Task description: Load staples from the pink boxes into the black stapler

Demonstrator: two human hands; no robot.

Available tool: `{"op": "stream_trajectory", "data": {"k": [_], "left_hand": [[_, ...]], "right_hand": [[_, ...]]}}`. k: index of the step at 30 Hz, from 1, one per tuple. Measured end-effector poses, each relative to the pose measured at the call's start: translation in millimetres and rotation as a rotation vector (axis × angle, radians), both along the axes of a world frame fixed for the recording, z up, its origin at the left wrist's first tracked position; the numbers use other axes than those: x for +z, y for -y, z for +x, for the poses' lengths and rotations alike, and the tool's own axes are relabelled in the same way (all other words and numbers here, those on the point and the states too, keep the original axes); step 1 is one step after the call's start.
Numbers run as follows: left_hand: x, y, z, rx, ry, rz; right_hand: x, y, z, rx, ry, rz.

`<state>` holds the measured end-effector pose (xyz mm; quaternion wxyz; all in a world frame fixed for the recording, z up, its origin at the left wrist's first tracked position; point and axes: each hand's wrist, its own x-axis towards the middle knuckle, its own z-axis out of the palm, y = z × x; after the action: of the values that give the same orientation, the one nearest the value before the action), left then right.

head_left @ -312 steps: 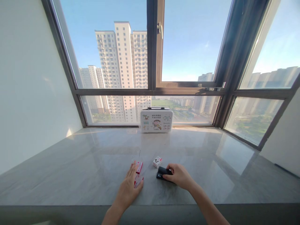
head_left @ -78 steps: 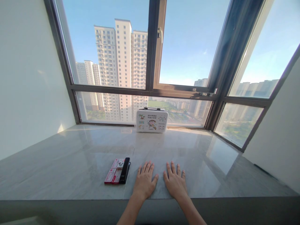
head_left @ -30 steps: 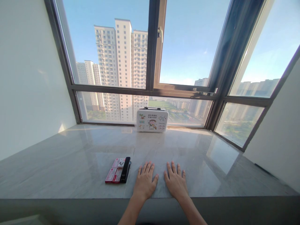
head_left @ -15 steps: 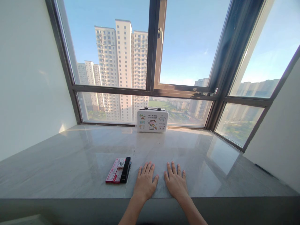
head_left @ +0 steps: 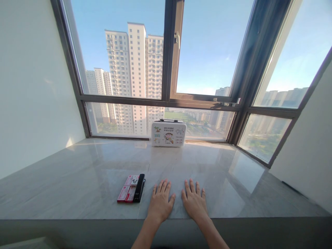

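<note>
Quietly, my left hand (head_left: 159,202) and my right hand (head_left: 194,200) lie palm down on the grey marbled sill (head_left: 83,183), side by side and a little apart, fingers spread and pointing away from me, both released from any grip. The thumbs turn inward toward each other across the gap.

Nearest my left hand, just off to its left, is the black stapler (head_left: 139,188), laid lengthwise with one end toward me and leaning slightly to the right at the far end. Against its left side sits a compact block of little boxes. In the row nearer me are a pink-and-white box (head_left: 122,193) and a red-labelled box (head_left: 130,194), edge to edge, the latter beside the stapler. In the farther row a second pink-and-white box (head_left: 128,180) meets a small white box (head_left: 135,180) with a dark picture on top; whether that one lies on a neighbour I cannot tell.

Well beyond my fingers, a white case (head_left: 168,134) stands upright before the window frame (head_left: 124,98), its black handle (head_left: 168,120) uppermost, its face printed with a cartoon figure, a palm tree and the word TRAVEL. Outside rises a pale tower block (head_left: 137,60) under blue sky.
</note>
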<state>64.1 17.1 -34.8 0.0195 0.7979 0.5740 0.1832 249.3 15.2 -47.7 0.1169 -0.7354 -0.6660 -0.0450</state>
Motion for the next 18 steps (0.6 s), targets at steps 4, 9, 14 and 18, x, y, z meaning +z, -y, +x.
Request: {"op": "stream_trajectory", "data": {"k": [4,9,14,18], "left_hand": [[-0.1,0.7,0.1,0.000,-0.005,-0.002],[-0.4,1.5,0.3,0.004,-0.016,0.001],[-1.4,1.7,0.2,0.005,-0.011,-0.001],[-2.1,2.9,-0.4,0.004,-0.002,0.001]], "right_hand": [[-1.2,0.8,0.2,-0.002,-0.001,-0.004],[-1.4,0.7,0.0,0.000,-0.004,-0.005],[-1.6,1.4,-0.6,-0.004,-0.006,0.000],[-1.2,2.6,-0.9,-0.006,-0.004,-0.003]]}}
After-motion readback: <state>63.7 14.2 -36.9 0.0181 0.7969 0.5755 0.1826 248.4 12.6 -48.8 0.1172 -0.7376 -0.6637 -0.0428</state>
